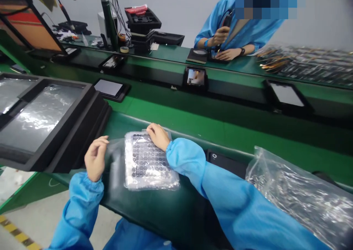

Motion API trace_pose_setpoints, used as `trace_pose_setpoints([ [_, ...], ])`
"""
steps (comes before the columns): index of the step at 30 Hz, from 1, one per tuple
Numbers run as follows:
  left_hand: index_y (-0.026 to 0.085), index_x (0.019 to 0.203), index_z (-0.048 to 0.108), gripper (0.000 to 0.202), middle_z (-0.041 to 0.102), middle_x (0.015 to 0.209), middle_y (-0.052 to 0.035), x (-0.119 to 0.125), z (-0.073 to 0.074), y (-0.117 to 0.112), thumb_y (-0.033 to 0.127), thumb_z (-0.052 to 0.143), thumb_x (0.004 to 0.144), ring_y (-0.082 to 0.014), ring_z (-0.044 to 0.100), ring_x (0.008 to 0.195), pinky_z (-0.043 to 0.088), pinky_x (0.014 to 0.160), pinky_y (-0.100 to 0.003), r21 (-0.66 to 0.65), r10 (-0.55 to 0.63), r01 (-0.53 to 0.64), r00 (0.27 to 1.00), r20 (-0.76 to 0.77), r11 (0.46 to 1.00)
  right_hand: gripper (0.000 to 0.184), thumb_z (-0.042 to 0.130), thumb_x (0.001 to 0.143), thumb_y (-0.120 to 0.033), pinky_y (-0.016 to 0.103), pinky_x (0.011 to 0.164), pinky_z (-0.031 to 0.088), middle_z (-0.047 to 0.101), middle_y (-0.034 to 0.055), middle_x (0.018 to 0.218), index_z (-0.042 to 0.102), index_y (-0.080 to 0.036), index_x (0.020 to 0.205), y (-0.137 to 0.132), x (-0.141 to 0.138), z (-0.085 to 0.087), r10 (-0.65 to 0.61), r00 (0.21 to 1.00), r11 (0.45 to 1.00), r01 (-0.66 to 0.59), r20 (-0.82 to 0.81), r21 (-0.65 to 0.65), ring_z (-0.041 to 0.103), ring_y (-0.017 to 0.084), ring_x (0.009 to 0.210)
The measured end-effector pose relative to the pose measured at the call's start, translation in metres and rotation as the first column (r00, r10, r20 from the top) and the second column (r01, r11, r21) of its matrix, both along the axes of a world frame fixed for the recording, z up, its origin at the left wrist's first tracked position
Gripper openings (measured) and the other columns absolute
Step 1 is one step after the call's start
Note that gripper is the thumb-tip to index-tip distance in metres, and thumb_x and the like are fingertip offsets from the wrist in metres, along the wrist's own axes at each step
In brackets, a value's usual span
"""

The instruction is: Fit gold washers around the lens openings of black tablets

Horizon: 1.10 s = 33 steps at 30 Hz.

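On the dark green bench lies a stack of clear plastic sheets (150, 161) with rows of small black ring-shaped pieces. My right hand (158, 135) rests on its far edge, fingers bent and pressed together at the sheet. A thin, see-through plastic film (116, 158) spreads from the stack's left side. At the film's far left corner is my left hand (96, 158), its thumb and fingers pinched together. Part of the stack's upper right is hidden by my right hand and sleeve.
Left stand black foam trays (91, 132) with plastic-covered panels. A dark phone-like device (227, 163) and a clear plastic bag (298, 194) lie to the right. Beyond, a conveyor line carries devices in black holders (195, 77). Across it, a co-worker (220, 36) holds a tool.
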State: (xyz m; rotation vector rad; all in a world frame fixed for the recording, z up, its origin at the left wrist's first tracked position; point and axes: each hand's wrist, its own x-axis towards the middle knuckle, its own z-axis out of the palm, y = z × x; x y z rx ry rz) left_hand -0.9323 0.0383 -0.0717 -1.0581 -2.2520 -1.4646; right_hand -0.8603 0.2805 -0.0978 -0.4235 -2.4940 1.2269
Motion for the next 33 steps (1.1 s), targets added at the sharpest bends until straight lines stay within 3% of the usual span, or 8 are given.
trace_pose_setpoints([
  [4,0.02,0.087,0.048,0.026,0.067,0.083,-0.005,-0.012,-0.003,-0.02,0.029,0.027,0.099,-0.0197,0.068,0.09,0.054,0.083,-0.037,-0.193,-0.001,0.02,0.995,0.097,0.981,0.017,0.051,0.092,-0.031,0.038,0.087,0.044,0.063,0.0014,0.084,0.057,-0.019,0.082,-0.002,0.001,0.005,-0.01,0.998,0.989,0.0,-0.064,-0.149,0.059,0.018,0.086],
  [8,0.022,0.084,0.065,0.027,0.069,0.078,-0.0025,-0.015,0.004,-0.026,0.04,0.048,0.092,-0.0243,0.067,0.08,0.04,0.1,-0.057,-0.503,-0.055,0.106,0.992,0.115,0.858,0.023,0.034,0.093,-0.036,0.034,0.085,0.047,0.066,0.0027,0.093,0.051,-0.023,0.083,0.004,0.01,0.018,-0.042,0.991,0.95,-0.001,-0.129,-0.312,0.061,0.017,0.087],
  [15,0.029,0.125,0.056,0.035,0.057,0.135,-0.0046,0.01,0.063,-0.04,0.038,0.047,0.093,-0.0315,0.038,0.137,0.008,0.115,-0.061,-0.758,-0.253,0.046,0.954,-0.159,0.651,0.044,0.022,0.09,-0.053,0.038,0.089,0.046,0.051,0.0024,0.058,0.029,-0.025,0.057,0.074,0.051,0.061,0.057,0.998,0.927,-0.057,-0.012,-0.371,0.063,0.022,0.089],
  [18,0.028,0.132,0.05,0.038,0.049,0.144,-0.0024,0.031,0.078,-0.033,0.037,0.042,0.095,-0.0275,0.032,0.141,0.013,0.118,-0.054,-0.779,-0.409,0.078,0.881,-0.238,0.622,0.058,0.03,0.084,-0.073,0.038,0.082,0.048,0.056,0.0033,0.057,0.04,-0.023,0.056,0.115,0.076,0.082,0.204,0.959,0.942,-0.137,0.199,-0.306,0.064,0.025,0.084],
  [21,0.024,0.134,0.049,0.043,0.06,0.133,-0.0053,0.044,0.067,-0.029,0.041,0.042,0.095,-0.0244,0.055,0.124,0.039,0.107,-0.042,-0.82,-0.512,0.191,0.847,-0.14,0.54,0.051,0.061,0.071,-0.07,0.039,0.08,0.046,0.065,0.0051,0.066,0.059,-0.02,0.062,0.145,0.099,0.095,0.218,0.873,0.975,-0.173,0.436,-0.142,0.063,0.025,0.077],
  [26,0.013,0.119,0.064,0.047,0.072,0.071,-0.0113,0.035,0.026,-0.044,0.037,0.031,0.095,-0.0312,0.069,0.067,0.048,0.085,-0.055,-0.943,-0.346,0.035,0.934,-0.087,0.33,0.016,0.069,0.078,-0.031,0.048,0.097,0.034,0.067,0.0104,0.093,0.064,-0.017,0.073,0.125,0.119,0.086,0.002,0.858,0.964,-0.137,0.513,0.226,0.055,0.032,0.105],
  [28,0.011,0.119,0.064,0.054,0.072,0.077,-0.0148,0.03,0.016,-0.049,0.044,0.029,0.094,-0.0346,0.069,0.071,0.049,0.08,-0.056,-0.919,-0.244,-0.014,0.962,-0.12,0.395,0.008,0.063,0.084,-0.025,0.042,0.09,0.041,0.067,0.0096,0.097,0.066,-0.018,0.085,0.096,0.12,0.073,0.027,0.862,0.953,-0.175,0.506,0.246,0.058,0.028,0.1],
  [33,0.016,0.145,0.035,0.068,0.045,0.146,-0.0159,0.044,-0.011,-0.026,0.056,0.038,0.091,-0.0335,0.044,0.133,0.039,0.108,-0.051,-0.626,-0.091,0.124,0.992,0.085,0.77,0.019,0.064,0.083,-0.024,0.034,0.077,0.05,0.066,0.0063,0.098,0.064,-0.021,0.102,0.047,0.132,0.051,0.124,0.87,0.946,-0.25,0.478,0.209,0.062,0.022,0.087],
])
